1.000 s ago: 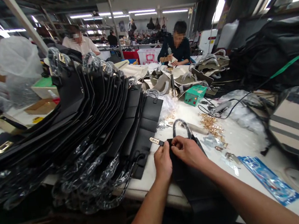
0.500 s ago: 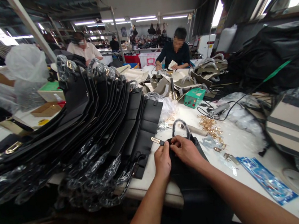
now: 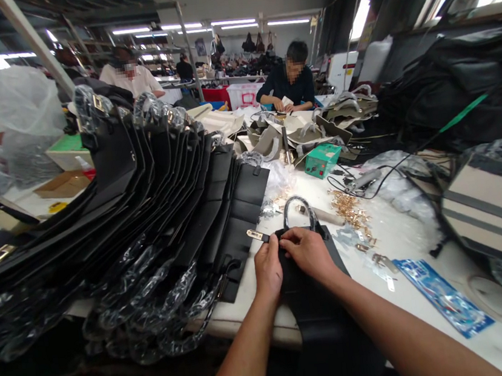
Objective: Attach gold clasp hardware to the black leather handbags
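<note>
Black leather bag [image 3: 316, 308] lying on white table [image 3: 235, 319], top edge pinched firmly between left hand [image 3: 267, 268] and right hand [image 3: 307, 251] fingertips, kept close and steady for neat work on gold-tipped strap [image 3: 259, 235].

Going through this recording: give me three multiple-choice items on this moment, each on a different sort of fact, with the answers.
1. Where is the heap of gold metal fittings relative to the right hand?
A) Under it
B) Farther along the table, to its right
C) Behind the stacked black bags

2. What colour is the handbag under the hands?
A) Black
B) Beige
C) Blue

3. What state are the stacked black bags in?
A) Bare, with no wrapping
B) Packed in cardboard boxes
C) Partly covered in clear plastic

Answers: 1 B, the fittings lie on the white table beyond that hand. 2 A, its body shows black. 3 C, clear plastic shows around the handles.
</note>
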